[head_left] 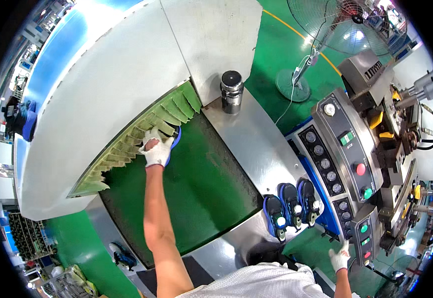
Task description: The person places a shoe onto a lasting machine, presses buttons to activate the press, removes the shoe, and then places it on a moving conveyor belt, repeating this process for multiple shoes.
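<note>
My left hand, in a white glove, reaches far over the green conveyor belt to the hanging green strip curtain. It is closed on a shoe with a blue sole edge; the hand and the strips hide most of that shoe. Off to the lower right, my right hand, also gloved in white, is open and holds nothing, with fingers apart beside the machine's control panel. Three dark shoes with blue soles stand side by side on the metal edge to the right of the belt.
A metal cylinder with a black top stands on the steel frame right of the curtain. Another shoe lies on the near left frame. A pressing machine with gauges and buttons stands at right; a fan is behind it.
</note>
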The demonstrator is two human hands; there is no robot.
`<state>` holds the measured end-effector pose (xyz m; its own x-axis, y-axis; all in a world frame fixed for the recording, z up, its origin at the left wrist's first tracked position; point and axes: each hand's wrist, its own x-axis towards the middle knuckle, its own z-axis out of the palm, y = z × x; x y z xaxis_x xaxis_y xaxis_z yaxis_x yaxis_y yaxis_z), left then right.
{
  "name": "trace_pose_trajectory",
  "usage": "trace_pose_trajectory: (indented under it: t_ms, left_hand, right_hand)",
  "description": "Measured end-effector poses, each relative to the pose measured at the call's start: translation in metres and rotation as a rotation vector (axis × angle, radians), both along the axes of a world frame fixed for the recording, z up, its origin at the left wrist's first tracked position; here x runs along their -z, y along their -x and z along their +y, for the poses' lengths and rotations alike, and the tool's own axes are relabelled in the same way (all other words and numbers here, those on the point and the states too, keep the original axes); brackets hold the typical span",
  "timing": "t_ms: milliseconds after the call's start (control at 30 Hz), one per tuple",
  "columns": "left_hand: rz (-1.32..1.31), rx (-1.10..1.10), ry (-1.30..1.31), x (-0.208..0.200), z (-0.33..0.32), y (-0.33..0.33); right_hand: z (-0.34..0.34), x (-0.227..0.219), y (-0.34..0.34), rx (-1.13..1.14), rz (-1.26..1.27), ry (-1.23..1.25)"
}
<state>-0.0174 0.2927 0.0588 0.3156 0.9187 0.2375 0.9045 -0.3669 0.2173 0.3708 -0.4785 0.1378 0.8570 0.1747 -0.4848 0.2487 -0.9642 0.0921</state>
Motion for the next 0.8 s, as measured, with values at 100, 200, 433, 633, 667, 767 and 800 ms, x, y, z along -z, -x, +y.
trace_pose_trajectory:
  t_ms: [100,200,433,633,667,767,800]
  left_hand:
    - [0.116,0.079,-0.009,0.032,0.002,-0.004]
    - [-0.097,0.141,-0.02,0.05,-0.023,-0.031]
    - [0.174,0.253,0.405,0.126,-0.18,0.021]
    - [0.002,0.457,0.589,-0.05,-0.341,-0.09]
    - [-0.126,0.482,0.535,-0.078,-0.364,-0.103]
    - [-0.935,0.301,1.213,-0.139,-0.41,-0.142]
    - [-1.386,0.571,1.292,-0.148,-0.428,-0.181]
  right_hand:
    - [-0.015,0.012,0.021,0.055,0.064,0.023]
    - [0.012,-0.004,0.042,0.094,0.055,0.041]
    - [0.055,-0.009,0.035,-0.073,0.165,-0.214]
    - [0.094,-0.052,0.028,0.012,0.467,-0.603]
    - [0.11,-0.07,0.024,-0.005,0.539,-0.715]
    - [0.123,-0.054,0.017,0.14,0.897,-1.005]
    - [0.13,-0.042,0.016,0.283,1.475,-1.35]
